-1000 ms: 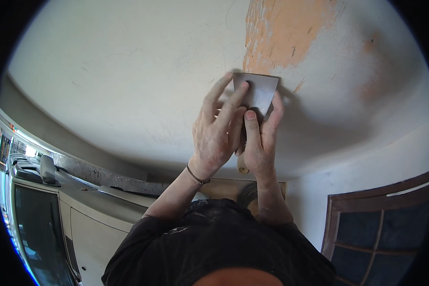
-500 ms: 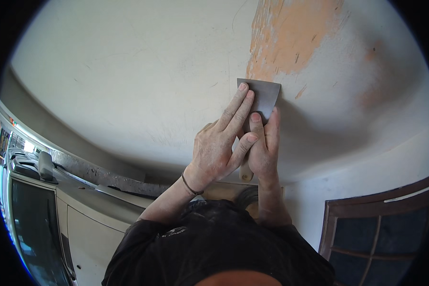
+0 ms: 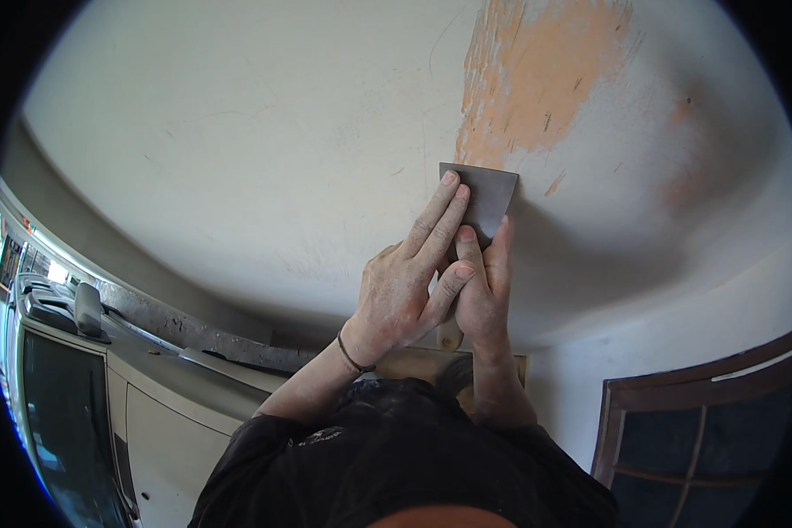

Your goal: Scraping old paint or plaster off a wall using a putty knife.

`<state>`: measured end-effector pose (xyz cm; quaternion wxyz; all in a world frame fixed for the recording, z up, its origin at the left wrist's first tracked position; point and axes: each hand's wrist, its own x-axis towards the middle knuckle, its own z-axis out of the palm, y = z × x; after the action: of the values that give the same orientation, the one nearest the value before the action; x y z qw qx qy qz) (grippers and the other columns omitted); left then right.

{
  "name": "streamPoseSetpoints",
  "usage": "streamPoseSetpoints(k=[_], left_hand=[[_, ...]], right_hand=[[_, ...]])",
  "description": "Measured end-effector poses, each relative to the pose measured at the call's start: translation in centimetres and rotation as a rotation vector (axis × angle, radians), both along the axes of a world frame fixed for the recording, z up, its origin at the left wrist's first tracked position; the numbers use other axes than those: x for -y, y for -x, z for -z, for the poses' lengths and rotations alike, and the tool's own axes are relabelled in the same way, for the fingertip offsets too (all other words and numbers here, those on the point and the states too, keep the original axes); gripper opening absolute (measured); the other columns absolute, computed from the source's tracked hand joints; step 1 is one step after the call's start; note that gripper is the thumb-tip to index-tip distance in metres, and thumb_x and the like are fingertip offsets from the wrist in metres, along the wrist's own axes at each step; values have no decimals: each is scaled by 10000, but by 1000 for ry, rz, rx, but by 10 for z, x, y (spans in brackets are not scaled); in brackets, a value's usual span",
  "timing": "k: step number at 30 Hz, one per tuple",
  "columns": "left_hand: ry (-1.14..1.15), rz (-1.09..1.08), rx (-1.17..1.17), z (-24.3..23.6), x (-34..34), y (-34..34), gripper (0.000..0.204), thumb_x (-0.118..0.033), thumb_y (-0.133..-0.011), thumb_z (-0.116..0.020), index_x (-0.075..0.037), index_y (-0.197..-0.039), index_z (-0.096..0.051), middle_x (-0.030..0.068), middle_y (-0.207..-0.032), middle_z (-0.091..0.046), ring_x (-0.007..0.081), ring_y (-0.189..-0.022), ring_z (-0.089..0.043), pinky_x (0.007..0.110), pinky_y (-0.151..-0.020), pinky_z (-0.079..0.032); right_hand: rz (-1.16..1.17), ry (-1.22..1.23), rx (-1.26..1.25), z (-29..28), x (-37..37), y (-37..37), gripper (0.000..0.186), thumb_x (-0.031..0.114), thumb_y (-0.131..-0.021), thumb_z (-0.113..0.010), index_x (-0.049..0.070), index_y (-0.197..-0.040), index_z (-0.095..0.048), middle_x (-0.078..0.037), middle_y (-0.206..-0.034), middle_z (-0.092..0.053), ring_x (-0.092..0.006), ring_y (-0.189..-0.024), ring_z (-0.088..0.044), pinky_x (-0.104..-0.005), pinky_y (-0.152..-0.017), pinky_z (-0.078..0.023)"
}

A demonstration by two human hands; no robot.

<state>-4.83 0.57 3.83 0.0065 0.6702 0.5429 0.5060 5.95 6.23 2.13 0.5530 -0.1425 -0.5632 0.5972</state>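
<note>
In the head view, the right hand (image 3: 484, 304) has its fingers wrapped around the scraper (image 3: 493, 195); the left hand (image 3: 396, 290) lays outstretched fingers on its blade. The blade stands at the orange patch's (image 3: 546, 97) lower end, against pale plaster (image 3: 238, 176). Step judged: scraping or smoothing; the next stroke calls for even pressure.

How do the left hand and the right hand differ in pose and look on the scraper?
The left hand lays two straight fingers on the face of the blade; the right hand grips the scraper lower down, its thumb near the blade's base. The left wrist wears a dark band; the right wrist shows none. Both hands are bare, dusty-looking and on the same tool.
</note>
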Motion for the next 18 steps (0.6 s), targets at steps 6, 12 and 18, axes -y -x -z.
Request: streamPoseSetpoints(k=[6, 12, 18], left_hand=[[5, 3, 15, 5, 0, -1, 669, -391, -988, -571, -78, -1546, -375, 139, -1604, -349, 276, -923, -723, 323, -741, -578], [11, 0, 14, 3, 2, -1, 666, -387, -990, -569, -78, -1546, -373, 140, -1605, -347, 278, -934, -724, 322, -737, -579], [27, 8, 18, 5, 3, -3, 670, -377, -985, -581, -68, -1543, -374, 141, -1605, -346, 282, -957, -724, 323, -734, -580]], right_hand=[[16, 22, 19, 3, 2, 1, 337, 202, -1079, -492, -10, -1339, -451, -93, -1202, -609, -124, -1029, -572, -275, -853, -500], [-25, 77, 1, 3, 2, -1, 333, 197, -1078, -494, -6, -1339, -453, -88, -1178, -619, -119, -1017, -576, -274, -857, -499], [31, 38, 26, 4, 4, -1, 324, 192, -1078, -493, 2, -1337, -455, -83, -1185, -617, -116, -1021, -576, -268, -853, -499]])
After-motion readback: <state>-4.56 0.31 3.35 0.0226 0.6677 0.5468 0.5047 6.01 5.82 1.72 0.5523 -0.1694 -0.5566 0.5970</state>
